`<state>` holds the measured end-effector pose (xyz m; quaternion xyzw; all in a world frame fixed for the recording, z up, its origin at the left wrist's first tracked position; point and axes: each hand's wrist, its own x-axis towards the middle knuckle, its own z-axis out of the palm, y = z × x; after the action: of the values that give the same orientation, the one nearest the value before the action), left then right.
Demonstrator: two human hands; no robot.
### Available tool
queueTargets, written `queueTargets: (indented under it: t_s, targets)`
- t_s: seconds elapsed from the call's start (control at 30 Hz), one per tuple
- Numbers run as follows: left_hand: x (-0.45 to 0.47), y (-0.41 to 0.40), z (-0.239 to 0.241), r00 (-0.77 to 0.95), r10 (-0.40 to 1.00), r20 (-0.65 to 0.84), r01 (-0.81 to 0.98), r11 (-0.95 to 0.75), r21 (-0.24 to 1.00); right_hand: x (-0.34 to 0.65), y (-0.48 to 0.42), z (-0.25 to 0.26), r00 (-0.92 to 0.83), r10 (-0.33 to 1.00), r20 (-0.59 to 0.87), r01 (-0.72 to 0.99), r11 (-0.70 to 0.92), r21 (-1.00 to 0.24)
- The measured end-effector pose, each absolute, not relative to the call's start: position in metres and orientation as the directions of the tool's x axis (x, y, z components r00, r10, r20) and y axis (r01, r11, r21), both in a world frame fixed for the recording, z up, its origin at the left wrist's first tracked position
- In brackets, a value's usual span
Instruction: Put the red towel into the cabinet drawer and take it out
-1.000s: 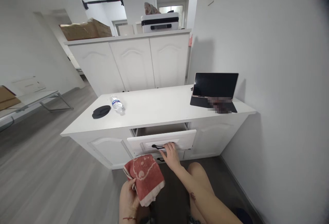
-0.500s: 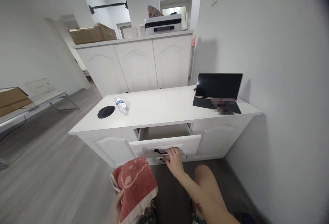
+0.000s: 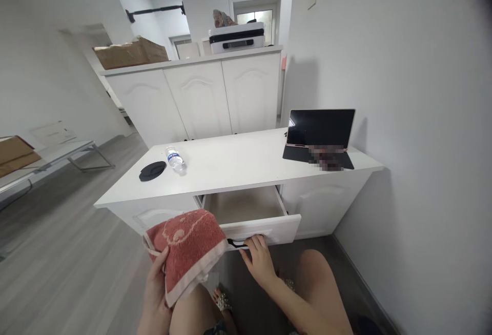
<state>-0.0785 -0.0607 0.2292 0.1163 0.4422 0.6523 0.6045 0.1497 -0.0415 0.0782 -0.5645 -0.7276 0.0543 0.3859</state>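
Note:
In my left hand (image 3: 157,283) is a folded red towel (image 3: 192,248) with a pale border and a light pattern. The towel hangs in front of the left end of the drawer front. My right hand (image 3: 259,260) has its fingers hooked over the black drawer handle (image 3: 236,244). The white drawer (image 3: 269,228) stands pulled out below the tabletop, and its bare bottom shows inside.
On the white desk (image 3: 230,158) lie a clear plastic bottle (image 3: 175,159) and a flat black object (image 3: 152,171). At the right end sits an open laptop-like device (image 3: 321,129). A cardboard box (image 3: 130,53) and suitcase (image 3: 236,37) rest on the cabinet behind.
The drawer has come further out towards me with my right hand on its handle. My left hand has raised the towel and brought it nearer the drawer. The view has shifted slightly.

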Motion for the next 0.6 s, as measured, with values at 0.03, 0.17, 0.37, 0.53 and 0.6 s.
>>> queueTargets:
  t_s: [0.03,0.17,0.37,0.53,0.6]
  targets:
    - [-0.076,-0.055,0.235,-0.246,0.89,-0.385,-0.689,0.119,0.715,0.149,-0.045,0.077,-0.063,0.863,0.501,0.777,0.358,-0.518]
    - [-0.066,-0.033,0.256,-0.255,0.9,-0.355,-0.657,0.109,0.746,0.148,-0.055,0.076,-0.075,0.866,0.494,0.77,0.365,-0.524]
    - [-0.059,-0.008,0.266,-0.258,0.907,-0.334,-0.53,0.156,0.833,0.151,-0.068,0.08,-0.09,0.878,0.47,0.753,0.369,-0.545]
    - [-0.051,0.016,0.261,-0.191,0.902,-0.387,-0.329,0.312,0.891,0.15,-0.078,0.074,-0.098,0.857,0.506,0.75,0.397,-0.529]
    - [-0.048,0.027,0.259,-0.125,0.887,-0.445,-0.286,0.397,0.872,0.149,-0.082,0.072,-0.096,0.849,0.519,0.747,0.406,-0.526]
